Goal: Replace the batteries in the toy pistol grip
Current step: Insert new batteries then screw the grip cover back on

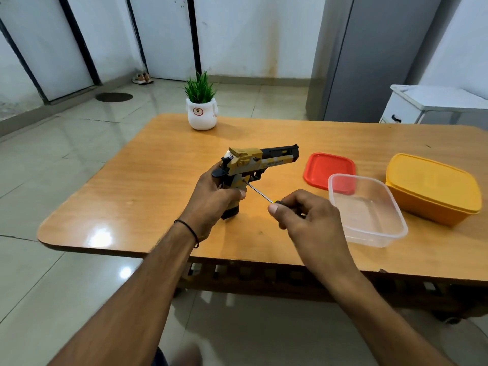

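Upright toy pistol (253, 161): tan-yellow body, black barrel and butt, muzzle pointing right, butt down near the tabletop (158, 180), contact unclear. Screwdriver (260, 192): thin steel shaft, yellow-black handle, slanted, tip against the grip (238, 180), upper side.

The left hand (211, 191) grips the toy pistol (253, 165) near the clear box (367, 210); the right hand (303, 212) pinches a screwdriver (260, 192) whose tip touches the grip.

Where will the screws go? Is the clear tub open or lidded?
Open: the clear tub stands upright with no lid on it; a red lid lies flat on the table. It looks empty.
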